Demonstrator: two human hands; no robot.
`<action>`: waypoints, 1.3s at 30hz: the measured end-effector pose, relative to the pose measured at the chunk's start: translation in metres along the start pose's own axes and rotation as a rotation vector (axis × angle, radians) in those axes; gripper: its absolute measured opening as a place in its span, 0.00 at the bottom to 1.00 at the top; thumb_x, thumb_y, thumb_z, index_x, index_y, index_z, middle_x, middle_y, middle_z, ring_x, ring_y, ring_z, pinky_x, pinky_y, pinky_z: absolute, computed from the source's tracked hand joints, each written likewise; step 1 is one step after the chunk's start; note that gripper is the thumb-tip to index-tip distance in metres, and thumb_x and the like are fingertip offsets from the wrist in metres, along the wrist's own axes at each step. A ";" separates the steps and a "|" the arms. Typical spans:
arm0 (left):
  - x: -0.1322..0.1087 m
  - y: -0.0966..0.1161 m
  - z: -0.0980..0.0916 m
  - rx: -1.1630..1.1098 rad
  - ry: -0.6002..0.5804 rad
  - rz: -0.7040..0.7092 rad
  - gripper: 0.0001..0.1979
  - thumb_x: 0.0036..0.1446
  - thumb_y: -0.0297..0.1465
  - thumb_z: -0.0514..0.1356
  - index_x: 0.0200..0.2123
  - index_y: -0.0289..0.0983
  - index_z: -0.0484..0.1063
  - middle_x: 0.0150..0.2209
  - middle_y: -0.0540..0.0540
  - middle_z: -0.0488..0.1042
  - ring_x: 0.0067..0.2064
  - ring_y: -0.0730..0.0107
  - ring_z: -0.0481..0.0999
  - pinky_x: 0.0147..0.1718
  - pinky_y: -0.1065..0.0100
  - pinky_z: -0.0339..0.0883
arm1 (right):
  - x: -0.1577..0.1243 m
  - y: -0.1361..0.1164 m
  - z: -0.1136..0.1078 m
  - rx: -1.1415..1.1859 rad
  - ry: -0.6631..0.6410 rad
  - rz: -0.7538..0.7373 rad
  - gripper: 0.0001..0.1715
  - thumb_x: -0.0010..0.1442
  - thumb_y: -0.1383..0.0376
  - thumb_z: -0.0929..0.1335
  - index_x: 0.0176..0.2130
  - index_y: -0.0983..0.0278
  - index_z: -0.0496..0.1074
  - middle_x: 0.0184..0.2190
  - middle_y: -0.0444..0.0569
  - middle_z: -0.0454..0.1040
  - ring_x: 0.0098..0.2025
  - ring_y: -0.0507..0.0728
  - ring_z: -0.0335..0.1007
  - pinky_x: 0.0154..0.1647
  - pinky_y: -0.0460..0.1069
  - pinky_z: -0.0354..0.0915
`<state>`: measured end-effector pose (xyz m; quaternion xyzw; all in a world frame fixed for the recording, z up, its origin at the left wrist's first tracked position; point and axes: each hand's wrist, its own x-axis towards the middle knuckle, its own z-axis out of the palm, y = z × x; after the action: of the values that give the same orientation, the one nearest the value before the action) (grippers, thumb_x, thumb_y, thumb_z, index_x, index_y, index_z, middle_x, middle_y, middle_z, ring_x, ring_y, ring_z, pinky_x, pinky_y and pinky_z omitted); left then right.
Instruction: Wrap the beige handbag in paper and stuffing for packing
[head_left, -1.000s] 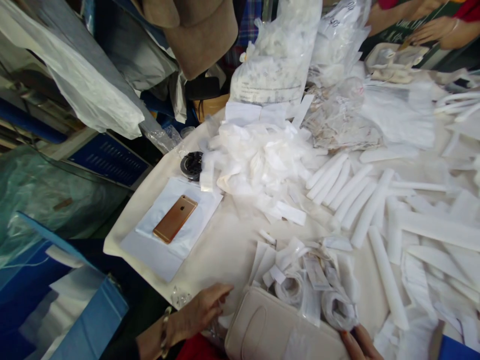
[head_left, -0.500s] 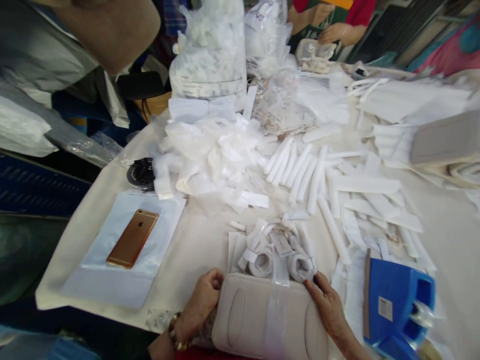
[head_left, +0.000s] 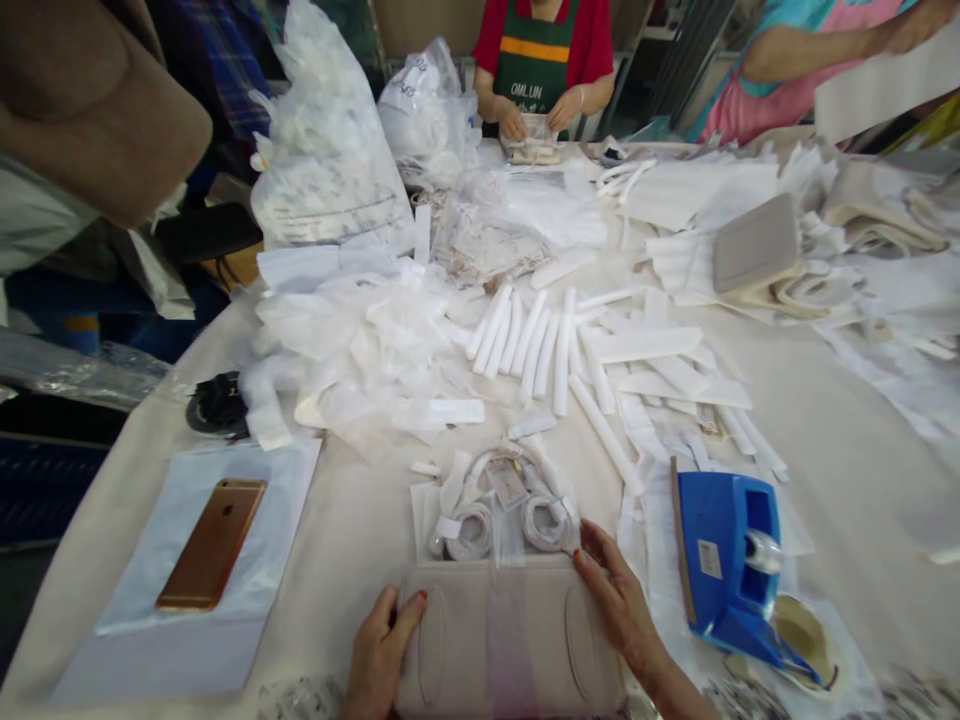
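Observation:
A beige bag (head_left: 457, 640) lies at the bottom centre, with a clear strip running down its middle. Its wrapped straps (head_left: 547, 522) and white padding stick out beyond the far edge. My left hand (head_left: 381, 645) holds the bag's left side, thumb on top near the upper corner. At the upper right corner, my right hand (head_left: 619, 600) grips the bag with fingers at the edge beside the coiled strap. A blue tape dispenser (head_left: 727, 560) stands to the right of my right hand.
A gold phone (head_left: 212, 545) rests on white sheets at left. White foam rolls (head_left: 562, 350), crumpled white wrapping (head_left: 360, 345) and full plastic bags (head_left: 330, 150) cover the middle and back. Another beige bag (head_left: 757, 245) lies at right. Across the table, two people work with their hands.
The view has swung right and up, showing more of the people opposite. My left hand has shifted its hold, thumb now on the bag's top. The bag lies more level in view.

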<state>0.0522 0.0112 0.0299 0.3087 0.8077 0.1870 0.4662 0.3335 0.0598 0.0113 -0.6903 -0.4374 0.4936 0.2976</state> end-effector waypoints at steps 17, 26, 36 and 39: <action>0.020 -0.009 -0.007 -0.153 -0.235 -0.042 0.26 0.41 0.52 0.57 0.35 0.36 0.64 0.28 0.46 0.73 0.33 0.58 0.74 0.27 0.64 0.66 | -0.013 0.026 0.015 -0.539 0.386 -0.570 0.29 0.60 0.57 0.63 0.58 0.65 0.59 0.53 0.60 0.66 0.55 0.66 0.61 0.53 0.64 0.61; 0.018 0.009 -0.017 0.084 -0.029 0.113 0.28 0.39 0.48 0.57 0.39 0.34 0.64 0.36 0.40 0.72 0.42 0.51 0.72 0.43 0.53 0.65 | -0.035 0.008 0.056 -0.965 -0.054 -1.215 0.32 0.58 0.71 0.61 0.62 0.63 0.54 0.61 0.50 0.59 0.64 0.62 0.48 0.64 0.59 0.48; 0.037 0.082 0.023 0.436 0.077 0.502 0.11 0.52 0.39 0.51 0.33 0.38 0.62 0.34 0.39 0.70 0.40 0.52 0.71 0.42 0.56 0.63 | -0.035 0.016 0.056 -1.016 -0.088 -1.192 0.38 0.55 0.71 0.62 0.63 0.63 0.51 0.63 0.52 0.55 0.64 0.64 0.49 0.64 0.60 0.47; 0.058 0.077 0.014 0.386 -0.005 0.449 0.12 0.53 0.41 0.51 0.32 0.38 0.62 0.30 0.44 0.72 0.35 0.59 0.73 0.35 0.62 0.65 | -0.034 0.017 0.056 -0.994 -0.141 -1.172 0.40 0.54 0.71 0.62 0.64 0.64 0.49 0.64 0.52 0.54 0.64 0.64 0.49 0.64 0.59 0.48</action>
<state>0.0674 0.1072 0.0315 0.5630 0.7388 0.1275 0.3477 0.2812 0.0206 -0.0072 -0.3653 -0.9198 0.0438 0.1366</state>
